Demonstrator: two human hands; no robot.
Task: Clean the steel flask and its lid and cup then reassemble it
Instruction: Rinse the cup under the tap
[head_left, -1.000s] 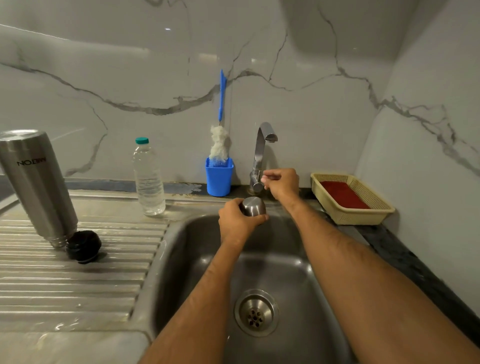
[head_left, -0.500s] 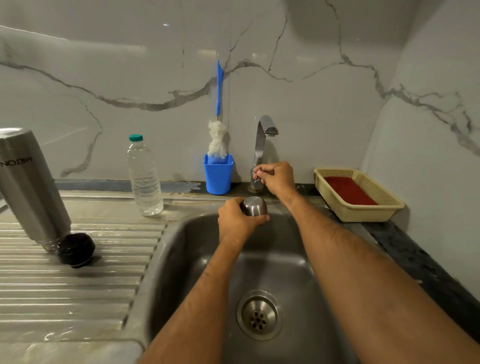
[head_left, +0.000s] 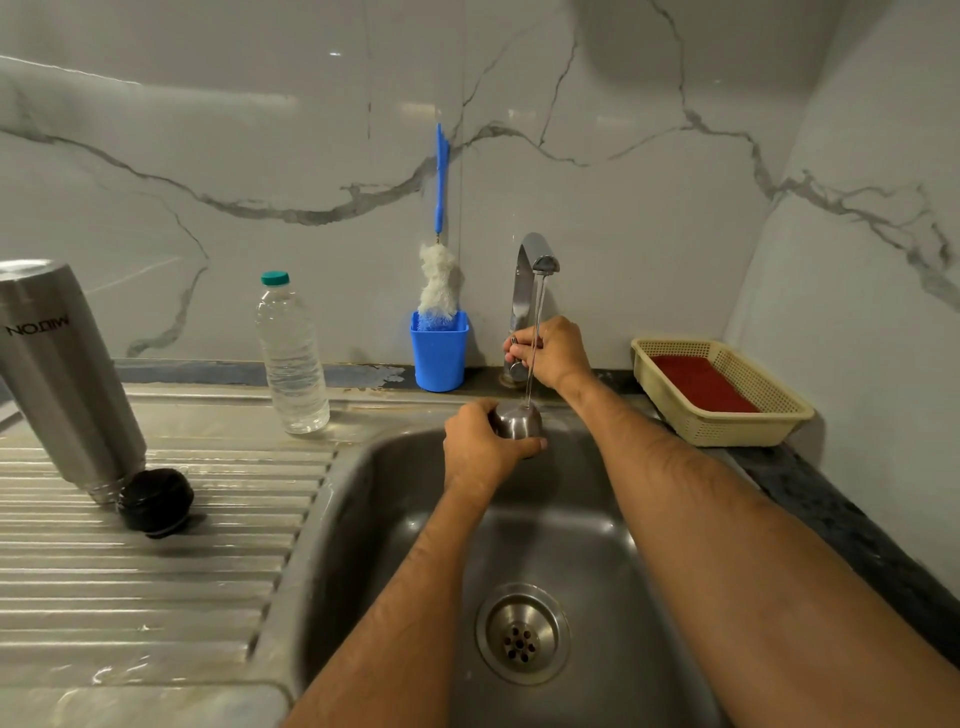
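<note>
Overhead, left hand (head_left: 480, 441) around cup (head_left: 519, 422) under tap (head_left: 535, 270)

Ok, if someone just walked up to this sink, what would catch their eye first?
Probably the thin stream of water falling from the tap onto the steel cup, which the left hand holds upside down over the sink while the right hand grips the tap handle. Next, the big steel flask standing upside down and tilted on the left draining board, its black lid beside it.
</note>
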